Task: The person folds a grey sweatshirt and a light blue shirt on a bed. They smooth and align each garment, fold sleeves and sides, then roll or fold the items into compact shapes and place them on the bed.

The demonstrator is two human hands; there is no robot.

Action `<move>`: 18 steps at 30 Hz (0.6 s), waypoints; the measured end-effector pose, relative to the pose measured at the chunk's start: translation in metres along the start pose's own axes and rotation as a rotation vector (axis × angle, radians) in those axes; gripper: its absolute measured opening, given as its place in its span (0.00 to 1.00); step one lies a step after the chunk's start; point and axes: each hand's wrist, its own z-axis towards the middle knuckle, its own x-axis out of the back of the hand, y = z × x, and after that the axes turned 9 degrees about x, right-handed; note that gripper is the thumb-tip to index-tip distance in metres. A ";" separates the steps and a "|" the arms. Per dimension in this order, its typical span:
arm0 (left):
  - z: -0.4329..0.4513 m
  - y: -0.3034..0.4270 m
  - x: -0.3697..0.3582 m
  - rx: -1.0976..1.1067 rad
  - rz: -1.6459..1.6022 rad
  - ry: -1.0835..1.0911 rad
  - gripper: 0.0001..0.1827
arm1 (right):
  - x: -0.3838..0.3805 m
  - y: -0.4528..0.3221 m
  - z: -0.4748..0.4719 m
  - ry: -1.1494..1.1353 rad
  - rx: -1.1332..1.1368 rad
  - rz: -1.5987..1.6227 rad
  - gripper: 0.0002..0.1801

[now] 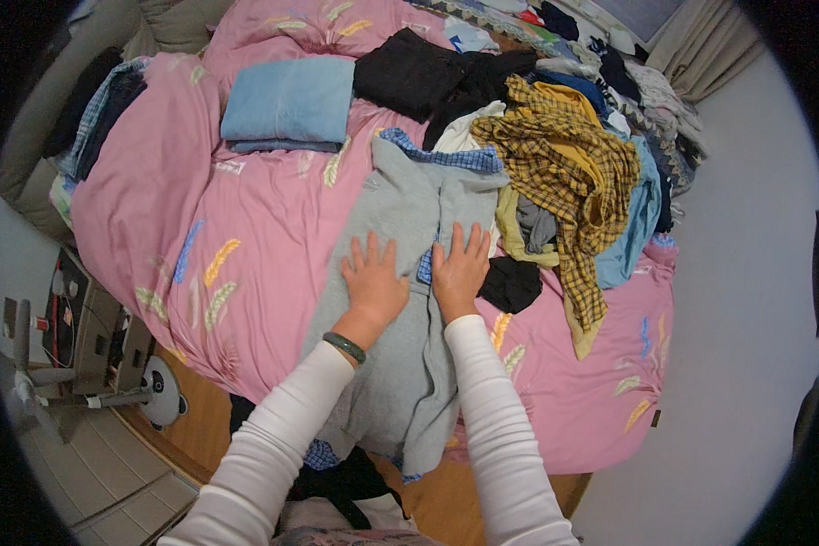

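A grey garment [389, 198] with blue checked trim [461, 157] at its collar and hem lies lengthwise over the pink bedspread [266, 205] and hangs past its near edge. My left hand [375, 283], with a dark green bangle [345, 347] at the wrist, rests flat on the garment with fingers spread. To its right, my right hand [461, 269] presses on the garment's right part, fingers slightly apart, beside a small patch of blue check. Neither hand grips anything. A black cloth item [512, 284] lies just right of my right hand.
Folded light-blue denim [286, 102] and black clothing [416, 72] lie beyond the garment. A yellow plaid shirt [587, 170] tops a clothes heap at right. More clothes [106, 112] hang over the far-left seat. A white wall [744, 273] borders the right; a fan [160, 392] stands low left.
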 end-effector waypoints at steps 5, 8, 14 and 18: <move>0.024 0.014 -0.011 -0.325 0.038 0.115 0.33 | -0.001 0.000 0.001 0.006 -0.005 0.011 0.29; 0.054 0.019 -0.025 -0.437 -0.004 0.117 0.31 | -0.002 0.001 0.000 -0.008 -0.008 0.020 0.29; 0.093 0.025 -0.048 -0.179 0.215 0.139 0.30 | -0.006 0.002 0.000 -0.023 0.021 -0.029 0.30; 0.103 0.033 -0.054 -0.158 0.118 0.220 0.30 | -0.008 0.003 0.000 -0.026 0.019 -0.034 0.29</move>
